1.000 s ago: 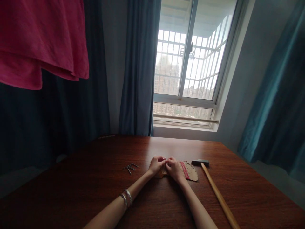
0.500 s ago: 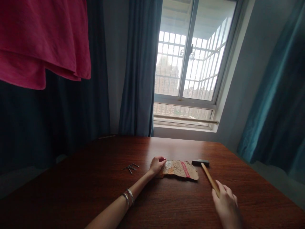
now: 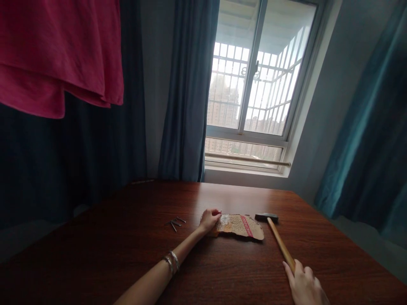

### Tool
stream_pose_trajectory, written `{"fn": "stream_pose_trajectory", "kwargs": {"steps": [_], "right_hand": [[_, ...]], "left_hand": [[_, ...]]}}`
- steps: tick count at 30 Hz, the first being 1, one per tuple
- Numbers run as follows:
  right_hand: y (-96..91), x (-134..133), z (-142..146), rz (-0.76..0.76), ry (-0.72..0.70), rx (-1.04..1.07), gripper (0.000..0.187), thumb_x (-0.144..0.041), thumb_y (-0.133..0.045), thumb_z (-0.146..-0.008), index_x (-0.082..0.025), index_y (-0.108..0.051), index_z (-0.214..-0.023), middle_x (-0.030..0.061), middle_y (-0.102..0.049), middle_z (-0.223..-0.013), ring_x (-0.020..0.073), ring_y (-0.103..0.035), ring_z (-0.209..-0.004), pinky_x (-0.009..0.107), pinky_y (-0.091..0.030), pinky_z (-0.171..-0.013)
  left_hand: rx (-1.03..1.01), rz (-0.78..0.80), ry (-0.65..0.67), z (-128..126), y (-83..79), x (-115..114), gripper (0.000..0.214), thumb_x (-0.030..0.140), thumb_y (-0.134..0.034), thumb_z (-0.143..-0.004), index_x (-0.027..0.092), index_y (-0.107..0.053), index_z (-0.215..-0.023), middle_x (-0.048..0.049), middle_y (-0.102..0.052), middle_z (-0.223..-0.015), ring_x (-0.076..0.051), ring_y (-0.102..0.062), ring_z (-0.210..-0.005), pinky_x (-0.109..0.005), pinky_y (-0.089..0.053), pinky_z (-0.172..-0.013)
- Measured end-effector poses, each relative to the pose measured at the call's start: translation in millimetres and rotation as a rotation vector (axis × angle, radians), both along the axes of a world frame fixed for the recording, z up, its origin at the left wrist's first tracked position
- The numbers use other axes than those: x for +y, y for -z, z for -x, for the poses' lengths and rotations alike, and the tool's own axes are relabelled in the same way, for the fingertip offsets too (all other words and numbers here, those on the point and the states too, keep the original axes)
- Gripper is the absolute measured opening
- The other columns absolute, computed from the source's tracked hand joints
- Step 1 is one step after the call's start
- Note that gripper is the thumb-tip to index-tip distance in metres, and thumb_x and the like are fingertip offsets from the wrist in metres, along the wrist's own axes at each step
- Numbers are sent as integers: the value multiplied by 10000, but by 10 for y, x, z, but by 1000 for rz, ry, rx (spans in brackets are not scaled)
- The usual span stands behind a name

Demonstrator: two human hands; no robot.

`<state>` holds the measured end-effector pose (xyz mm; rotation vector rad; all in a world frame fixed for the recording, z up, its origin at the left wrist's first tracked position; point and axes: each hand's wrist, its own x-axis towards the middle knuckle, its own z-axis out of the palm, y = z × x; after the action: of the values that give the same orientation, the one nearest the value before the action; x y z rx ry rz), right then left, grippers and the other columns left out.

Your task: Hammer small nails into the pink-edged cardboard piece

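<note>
My left hand (image 3: 210, 220) rests on the left end of a flat, light-brown piece (image 3: 240, 225) that looks like cardboard. The piece has many small dark dots, a pink band and ragged edges. Thumb and fingers are closed in a pinch at its upper edge; whatever is between them is too small to make out. My right hand (image 3: 308, 284) is closed around the lower end of a hammer's wooden handle (image 3: 281, 245). The dark hammer head (image 3: 266, 217) lies just right of the dotted piece. Several nails (image 3: 174, 223) lie loose to the left of my left hand.
Everything lies on a brown wooden table (image 3: 133, 250). Beyond its far edge are a barred window (image 3: 248, 84) and blue curtains (image 3: 187, 93). A dark pink cloth (image 3: 60, 55) hangs at the upper left.
My right hand has slid down the hammer handle toward its end, lower in view. The hammer head has barely shifted. My left hand and the dotted piece stay in place.
</note>
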<state>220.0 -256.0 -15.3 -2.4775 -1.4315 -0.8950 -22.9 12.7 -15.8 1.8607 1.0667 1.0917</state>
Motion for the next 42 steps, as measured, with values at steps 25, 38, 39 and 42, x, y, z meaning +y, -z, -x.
{"fn": "stream_pose_trajectory", "kwargs": {"steps": [25,38,39,42], "right_hand": [[27,20,-285,-372,-75,1264,426,-601,-552,-639,-192,-623,-737,26,-572,-510,181,-535,-437,288,-400,-440],[-468,75,747,-431,-428,1929,665,-529,-740,-489,-167,-602,-1029,-112,-293,-418,27,-228,-304,162,-144,-299],[-497,89,796,-445,-460,1943,708,-513,-754,-487,-168,-578,-1080,-113,-294,-424,25,-229,-316,157,-139,-307],[-559,125,931,-436,-539,2000,826,-502,-760,-507,-183,-484,-1217,-120,-278,-438,20,-219,-339,142,-121,-326]], "left_hand": [[-8,23,5,3,-3,-16,219,335,-593,-669,161,-694,-759,-59,-708,-805,-193,-635,-795,-253,-447,-718],[-25,-10,13,0,19,-6,226,330,-577,-682,153,-695,-758,-60,-704,-786,-192,-634,-771,-262,-452,-718],[-22,-6,12,-1,14,-8,225,330,-578,-681,153,-695,-756,-60,-703,-786,-193,-634,-771,-263,-452,-716],[-17,2,14,-2,1,-17,221,328,-579,-680,151,-693,-745,-62,-701,-777,-194,-632,-768,-263,-450,-705]]}}
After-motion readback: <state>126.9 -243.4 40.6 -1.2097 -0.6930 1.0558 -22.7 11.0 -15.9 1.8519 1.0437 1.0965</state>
